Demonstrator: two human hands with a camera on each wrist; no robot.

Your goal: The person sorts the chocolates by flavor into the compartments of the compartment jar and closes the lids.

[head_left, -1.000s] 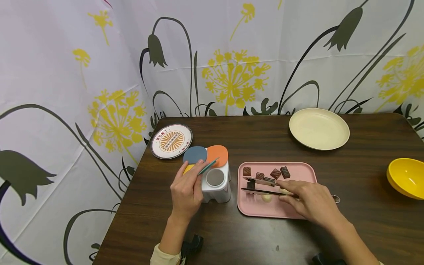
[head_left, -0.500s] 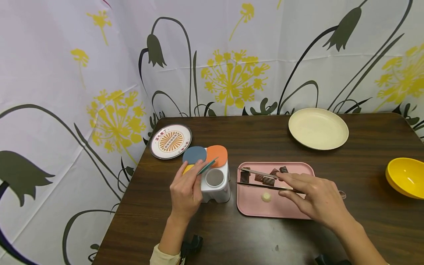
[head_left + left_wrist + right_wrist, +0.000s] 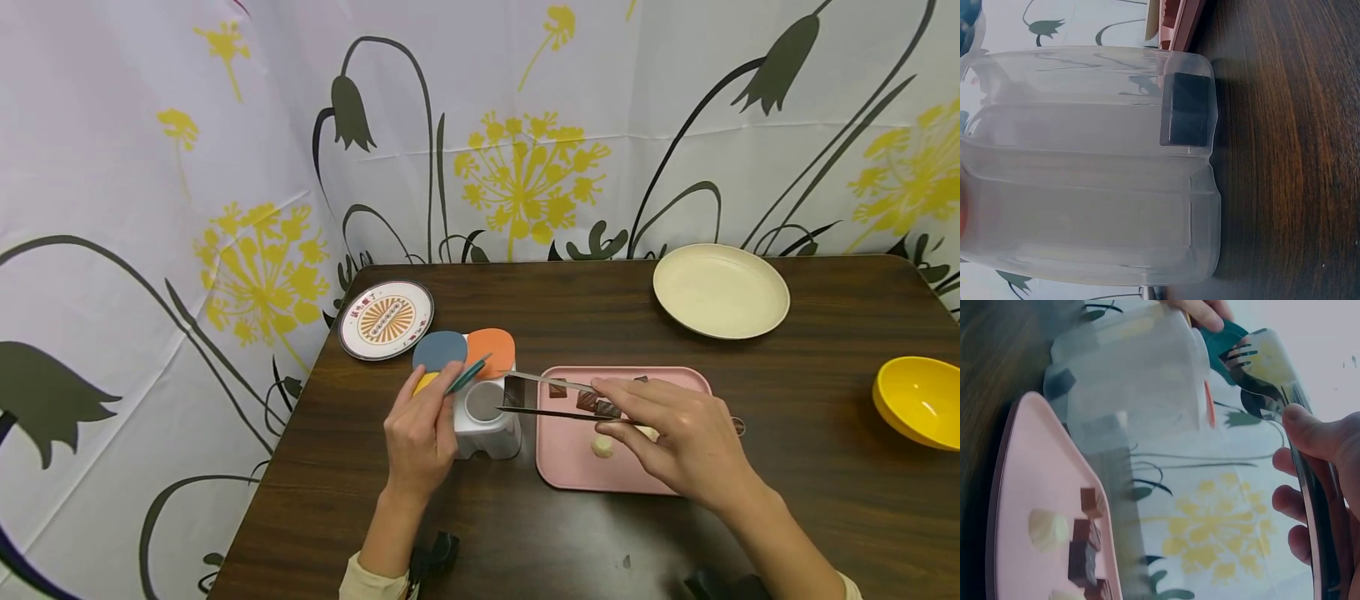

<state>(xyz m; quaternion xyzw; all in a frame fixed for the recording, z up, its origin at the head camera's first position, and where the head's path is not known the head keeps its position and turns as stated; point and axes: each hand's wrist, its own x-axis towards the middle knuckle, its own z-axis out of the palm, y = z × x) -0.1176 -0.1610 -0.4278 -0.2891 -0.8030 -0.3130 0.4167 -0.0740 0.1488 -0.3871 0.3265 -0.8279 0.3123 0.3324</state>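
My left hand (image 3: 422, 425) holds up the teal lid (image 3: 467, 375) of a translucent multi-compartment container (image 3: 491, 437), exposing one round opening. With my right hand (image 3: 678, 425) I grip metal tongs (image 3: 1313, 506) with a fork-like tip. A dark chocolate (image 3: 513, 392) sits between the tong tips, at the right edge of the opening. Inside the container, a dark block (image 3: 1185, 109) lies at the bottom of one compartment in the left wrist view. Several brown chocolates (image 3: 1087, 531) and pale round pieces (image 3: 1048, 529) are on the pink tray (image 3: 570, 471), partly hidden by my right hand.
Blue (image 3: 440, 350) and orange (image 3: 492, 350) lids top the other compartments; a yellow one is mostly covered. A patterned plate (image 3: 387, 320) stands back left, a cream plate (image 3: 722, 291) back right, and a yellow bowl (image 3: 918, 400) far right. A flowered cloth hangs behind.
The tongs closed in on a dark chocolate at the tray's left side, then my right hand carried it left to the container's opening. My left hand stays at the teal lid.
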